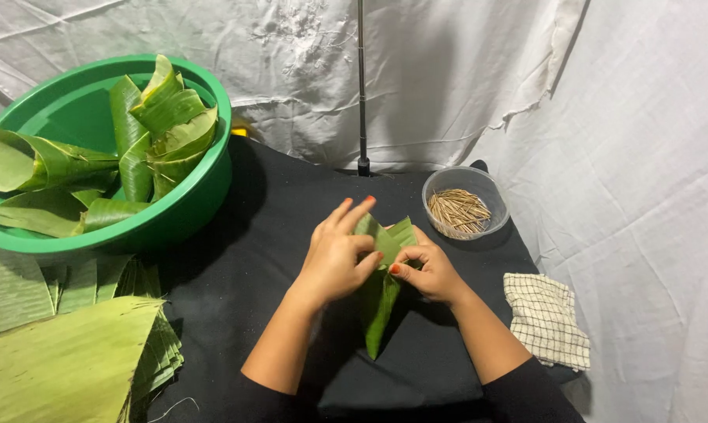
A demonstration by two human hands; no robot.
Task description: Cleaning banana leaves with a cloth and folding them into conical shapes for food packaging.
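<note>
From the head view, your left hand (pixel 334 254) and right hand (pixel 428 270) both pinch the folded green leaf cone (pixel 381 294) above mid-worktop (pixel 268 235), with open dark cloth toward you, the green basin (pixel 186 207) overhanging the left edge, and the cone's top hidden behind your fingers.

The person's left hand (pixel 334 254) and right hand (pixel 426 270) are meeting over a folded green leaf cone (pixel 381 298), both pinching its upper edge while its point is hanging toward the black table (pixel 260 235). A clear bowl of thin sticks (pixel 464 205) is sitting just beyond the right hand. A checked cloth (pixel 546 319) is lying at the table's right edge. A green basin (pixel 186 207) is holding finished cones, and flat leaf sheets (pixel 72 352) are lying stacked below it.
</note>
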